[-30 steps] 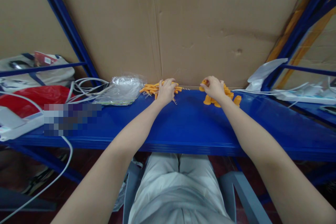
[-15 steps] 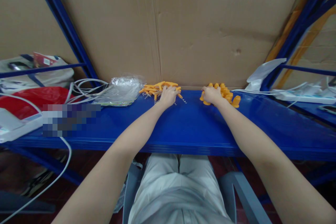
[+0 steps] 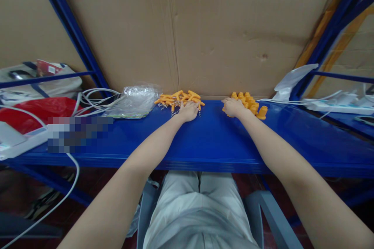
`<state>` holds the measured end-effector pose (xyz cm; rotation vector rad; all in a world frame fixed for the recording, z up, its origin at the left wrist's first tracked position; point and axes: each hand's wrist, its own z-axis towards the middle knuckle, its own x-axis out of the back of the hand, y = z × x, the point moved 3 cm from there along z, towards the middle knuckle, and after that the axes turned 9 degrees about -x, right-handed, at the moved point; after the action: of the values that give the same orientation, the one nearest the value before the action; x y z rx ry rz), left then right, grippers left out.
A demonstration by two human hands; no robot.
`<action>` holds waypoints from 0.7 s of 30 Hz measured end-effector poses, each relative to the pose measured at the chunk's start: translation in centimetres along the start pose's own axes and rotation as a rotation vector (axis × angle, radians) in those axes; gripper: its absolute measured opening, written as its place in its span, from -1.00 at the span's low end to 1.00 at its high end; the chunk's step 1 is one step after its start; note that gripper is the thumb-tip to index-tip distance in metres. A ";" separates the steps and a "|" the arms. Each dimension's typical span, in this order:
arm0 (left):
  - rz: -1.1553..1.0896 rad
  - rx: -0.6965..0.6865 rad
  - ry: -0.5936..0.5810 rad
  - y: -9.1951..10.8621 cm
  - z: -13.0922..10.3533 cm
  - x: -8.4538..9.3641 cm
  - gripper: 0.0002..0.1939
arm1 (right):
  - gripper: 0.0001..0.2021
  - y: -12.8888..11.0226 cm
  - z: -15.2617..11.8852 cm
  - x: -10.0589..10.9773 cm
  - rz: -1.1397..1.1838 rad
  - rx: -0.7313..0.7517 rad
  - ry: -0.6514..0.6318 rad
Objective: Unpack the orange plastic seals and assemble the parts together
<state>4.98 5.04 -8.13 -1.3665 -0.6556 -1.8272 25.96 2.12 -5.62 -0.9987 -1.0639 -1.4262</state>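
Observation:
My left hand [image 3: 189, 111] lies with its fingers apart on the near side of a pile of orange branched pieces [image 3: 166, 98] with small metal spirals. Nothing shows in its grasp. At the group of orange cup-like pieces [image 3: 247, 99] on the right, my right hand [image 3: 233, 107] rests over the left end of the group. Its fingers are bent down around an orange piece, partly hidden beneath them. Both groups are on the blue table [image 3: 210, 140] by the cardboard wall.
A clear plastic bag [image 3: 134, 101] lies left of the branched pieces. Further left are white cables [image 3: 97, 95], a red bag [image 3: 49, 111] and a power strip [image 3: 23, 140]. Another power strip [image 3: 341, 103] is at the right, beside a blue post. Cardboard [image 3: 204, 31] stands behind.
My left hand has shifted slightly towards me and its fingers have spread, uncovering more branched pieces. My right hand has moved a little to the left.

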 end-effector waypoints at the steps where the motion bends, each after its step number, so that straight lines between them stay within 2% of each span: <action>1: -0.014 0.016 -0.013 0.0 0.0 -0.1 -0.47 | -0.51 0.0 0.0 -0.1 0.002 0.005 -0.004; 7: -0.051 0.013 -0.010 -0.2 -0.2 0.1 -0.45 | -0.45 0.1 0.2 -0.3 0.024 -0.002 -0.022; 15: -0.044 -0.032 0.135 -0.5 -0.3 1.0 -0.55 | -0.46 0.1 0.0 -0.2 -0.016 0.004 -0.035; 21: -0.018 0.001 0.220 -0.2 -0.8 2.2 -0.59 | -0.47 0.1 0.2 -0.4 -0.011 0.018 -0.020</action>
<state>4.08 4.00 -6.29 -1.1403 -0.5545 -1.9560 26.09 2.42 -5.90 -0.9970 -1.0962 -1.4158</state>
